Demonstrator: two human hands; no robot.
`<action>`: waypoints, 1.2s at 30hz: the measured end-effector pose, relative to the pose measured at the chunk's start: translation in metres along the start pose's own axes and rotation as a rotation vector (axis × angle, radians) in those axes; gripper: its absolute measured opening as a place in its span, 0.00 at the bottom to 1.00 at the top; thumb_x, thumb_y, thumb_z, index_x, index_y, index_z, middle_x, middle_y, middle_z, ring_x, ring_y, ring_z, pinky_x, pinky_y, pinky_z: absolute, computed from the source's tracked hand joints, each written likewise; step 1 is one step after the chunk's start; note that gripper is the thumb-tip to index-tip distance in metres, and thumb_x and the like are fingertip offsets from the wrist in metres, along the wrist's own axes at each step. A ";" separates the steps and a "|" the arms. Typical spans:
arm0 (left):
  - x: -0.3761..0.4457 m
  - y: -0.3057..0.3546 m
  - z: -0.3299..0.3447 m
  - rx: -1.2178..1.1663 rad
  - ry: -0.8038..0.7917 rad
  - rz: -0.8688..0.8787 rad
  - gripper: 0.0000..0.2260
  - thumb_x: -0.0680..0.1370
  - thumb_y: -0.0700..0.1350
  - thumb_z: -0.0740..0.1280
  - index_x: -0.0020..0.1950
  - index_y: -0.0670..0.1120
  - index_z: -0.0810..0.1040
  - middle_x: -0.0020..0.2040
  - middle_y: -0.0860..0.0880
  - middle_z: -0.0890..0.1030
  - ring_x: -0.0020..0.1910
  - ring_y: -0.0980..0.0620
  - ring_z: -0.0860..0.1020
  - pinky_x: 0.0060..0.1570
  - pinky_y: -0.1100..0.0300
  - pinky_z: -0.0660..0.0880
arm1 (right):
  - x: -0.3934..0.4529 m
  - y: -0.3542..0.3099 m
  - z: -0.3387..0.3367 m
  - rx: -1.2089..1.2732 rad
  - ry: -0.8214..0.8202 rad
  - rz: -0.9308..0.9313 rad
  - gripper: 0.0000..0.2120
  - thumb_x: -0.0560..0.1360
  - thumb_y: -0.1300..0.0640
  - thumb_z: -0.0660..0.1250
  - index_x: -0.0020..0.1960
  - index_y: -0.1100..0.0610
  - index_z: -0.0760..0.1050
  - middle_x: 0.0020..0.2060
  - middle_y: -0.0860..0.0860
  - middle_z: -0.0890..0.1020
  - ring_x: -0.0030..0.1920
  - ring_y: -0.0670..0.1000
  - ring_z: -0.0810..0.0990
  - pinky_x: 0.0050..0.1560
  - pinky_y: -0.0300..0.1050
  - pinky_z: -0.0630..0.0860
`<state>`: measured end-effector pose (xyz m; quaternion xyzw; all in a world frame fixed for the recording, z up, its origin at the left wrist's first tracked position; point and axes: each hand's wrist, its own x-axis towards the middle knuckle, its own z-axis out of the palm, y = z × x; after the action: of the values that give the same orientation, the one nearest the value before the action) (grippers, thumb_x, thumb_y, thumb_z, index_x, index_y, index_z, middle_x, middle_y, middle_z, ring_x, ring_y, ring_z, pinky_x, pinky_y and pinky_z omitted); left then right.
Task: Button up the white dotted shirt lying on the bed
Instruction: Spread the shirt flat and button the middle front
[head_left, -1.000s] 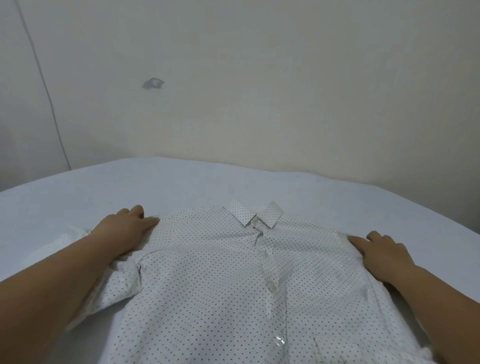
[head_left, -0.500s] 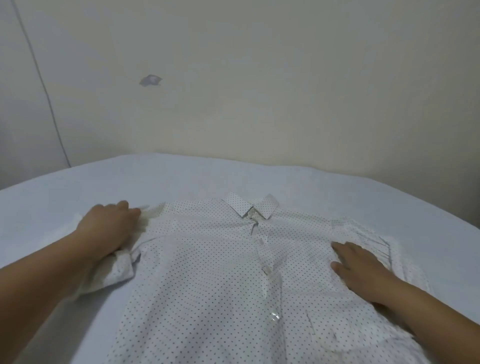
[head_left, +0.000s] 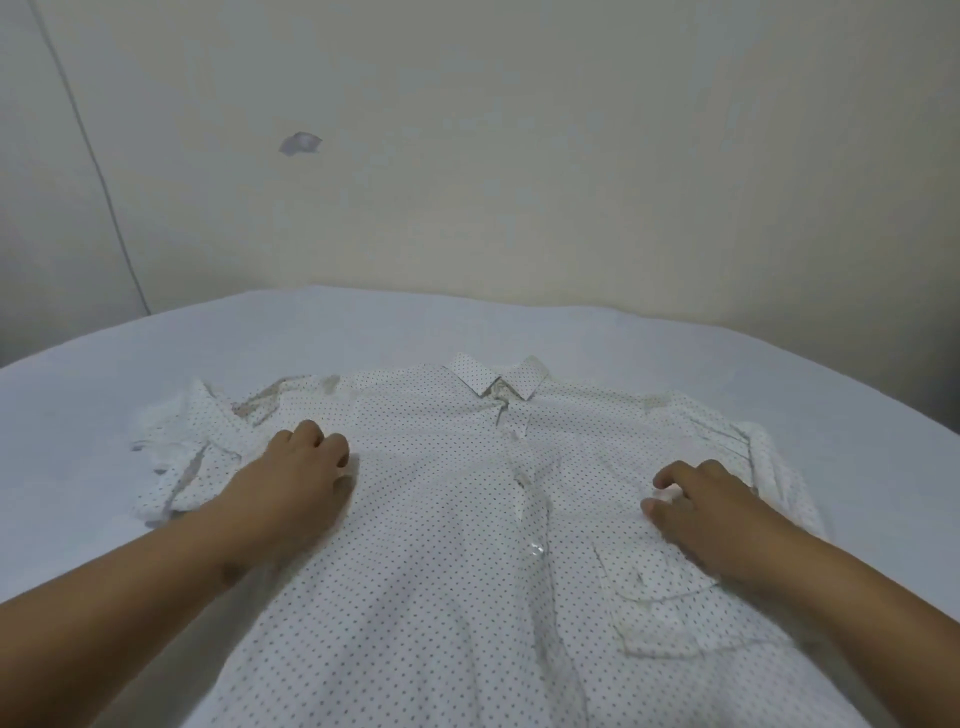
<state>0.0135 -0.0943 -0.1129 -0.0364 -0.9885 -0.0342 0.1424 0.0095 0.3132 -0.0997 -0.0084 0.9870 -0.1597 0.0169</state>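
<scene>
The white dotted shirt lies face up on the bed, collar at the far end by the wall, its front placket closed down the middle. The left hand rests on the shirt's left chest, fingers loosely curled, holding nothing. The right hand sits on the right chest above the pocket, fingers bent with tips on the cloth; whether they pinch it I cannot tell.
</scene>
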 end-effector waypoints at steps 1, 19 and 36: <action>-0.010 0.002 0.005 0.036 0.009 -0.009 0.13 0.81 0.52 0.56 0.59 0.49 0.75 0.58 0.48 0.74 0.55 0.48 0.72 0.53 0.53 0.74 | -0.010 0.000 0.002 -0.027 0.019 0.001 0.19 0.77 0.37 0.59 0.63 0.44 0.67 0.56 0.46 0.67 0.55 0.47 0.71 0.51 0.46 0.74; -0.069 0.011 -0.014 0.127 0.037 -0.230 0.08 0.79 0.41 0.57 0.57 0.47 0.62 0.31 0.49 0.75 0.27 0.50 0.74 0.25 0.61 0.67 | -0.059 0.039 -0.034 -0.160 0.002 -0.155 0.23 0.74 0.38 0.66 0.27 0.51 0.68 0.20 0.44 0.70 0.26 0.45 0.67 0.33 0.40 0.61; -0.088 0.013 -0.015 0.100 0.058 -0.221 0.11 0.78 0.41 0.58 0.58 0.53 0.64 0.39 0.49 0.82 0.31 0.50 0.77 0.28 0.59 0.71 | -0.075 0.019 0.019 -0.092 0.225 -0.025 0.07 0.80 0.54 0.57 0.54 0.46 0.60 0.33 0.48 0.77 0.30 0.48 0.75 0.28 0.44 0.68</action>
<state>0.1025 -0.0884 -0.1227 0.0808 -0.9825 -0.0013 0.1680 0.0848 0.3270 -0.1213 -0.0035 0.9887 -0.1146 -0.0963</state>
